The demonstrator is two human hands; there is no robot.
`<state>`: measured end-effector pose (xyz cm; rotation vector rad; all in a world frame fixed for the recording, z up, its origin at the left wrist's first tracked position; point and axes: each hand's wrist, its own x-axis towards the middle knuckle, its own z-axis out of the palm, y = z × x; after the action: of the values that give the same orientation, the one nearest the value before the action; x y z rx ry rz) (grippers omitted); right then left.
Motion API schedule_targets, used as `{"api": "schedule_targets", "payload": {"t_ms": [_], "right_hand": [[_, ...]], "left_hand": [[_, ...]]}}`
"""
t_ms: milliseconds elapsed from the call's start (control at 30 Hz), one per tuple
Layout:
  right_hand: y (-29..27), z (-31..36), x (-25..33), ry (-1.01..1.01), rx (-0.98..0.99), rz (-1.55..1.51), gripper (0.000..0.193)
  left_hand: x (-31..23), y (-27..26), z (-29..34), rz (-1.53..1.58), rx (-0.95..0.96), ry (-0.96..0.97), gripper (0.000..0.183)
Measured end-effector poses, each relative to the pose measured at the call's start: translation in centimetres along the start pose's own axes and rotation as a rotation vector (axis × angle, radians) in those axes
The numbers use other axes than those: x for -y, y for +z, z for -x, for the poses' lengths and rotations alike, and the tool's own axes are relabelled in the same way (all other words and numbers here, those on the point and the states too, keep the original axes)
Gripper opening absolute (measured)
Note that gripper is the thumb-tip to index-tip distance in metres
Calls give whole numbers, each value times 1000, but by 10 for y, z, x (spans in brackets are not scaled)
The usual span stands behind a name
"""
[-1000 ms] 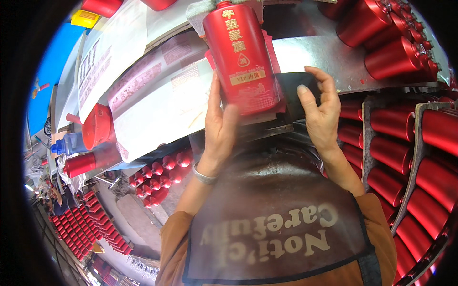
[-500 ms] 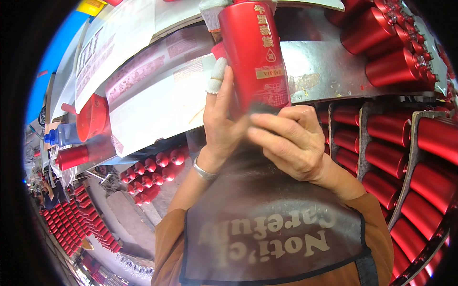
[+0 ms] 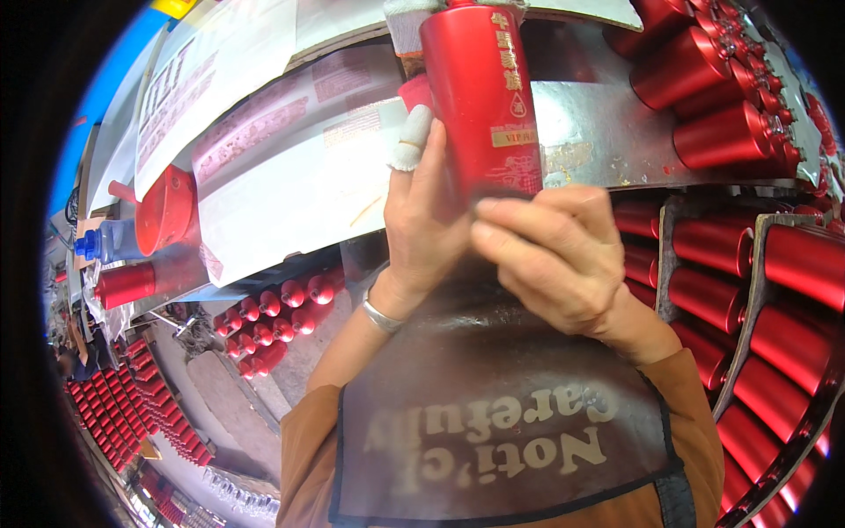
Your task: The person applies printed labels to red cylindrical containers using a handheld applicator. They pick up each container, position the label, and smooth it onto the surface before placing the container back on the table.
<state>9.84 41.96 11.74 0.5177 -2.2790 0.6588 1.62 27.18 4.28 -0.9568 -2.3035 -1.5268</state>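
A matte red bottle (image 3: 482, 97) with gold lettering and a small gold label points its neck away from me at the top of the view. My left hand (image 3: 421, 216) is closed along the bottle's left side and lower end, with a white cover on one fingertip and a metal bangle at the wrist. At the bottle's near end, my right hand (image 3: 554, 255) has its fingers pinched together. Something dark and smeared shows by those fingertips; I cannot make out what it is. A small pinkish-red piece (image 3: 414, 91) shows beside the bottle's left edge.
Printed white sheets (image 3: 290, 198) cover the bench at left, near a red tub (image 3: 165, 211) and another red bottle (image 3: 125, 284). Red bottles (image 3: 682, 79) lie stacked at far right. Racks of red bottles (image 3: 788, 330) stand beside my right arm. Grey-white padding (image 3: 410, 28) touches the bottle's far end.
The bottle and both hands have shifted slightly right in the picture. My right hand has drawn a little right and down, its fingers still pinched. My left hand keeps its hold.
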Motion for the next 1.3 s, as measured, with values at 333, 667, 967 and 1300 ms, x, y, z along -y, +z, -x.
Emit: {"api": "schedule_targets", "payload": {"t_ms": [333, 667, 967, 1300], "right_hand": [[0, 9, -10, 353, -52, -127, 33], [-10, 34, -26, 942, -310, -519, 34], [-23, 64, -68, 1274, -466, -996, 20], [-26, 28, -9, 501, 105, 33, 66]], "left_hand": [[0, -6, 2, 9, 64, -102, 88], [-19, -6, -10, -129, 83, 5, 103], [-20, -4, -20, 243, 175, -281, 119], [-49, 6, -22, 740, 89, -516, 108]]}}
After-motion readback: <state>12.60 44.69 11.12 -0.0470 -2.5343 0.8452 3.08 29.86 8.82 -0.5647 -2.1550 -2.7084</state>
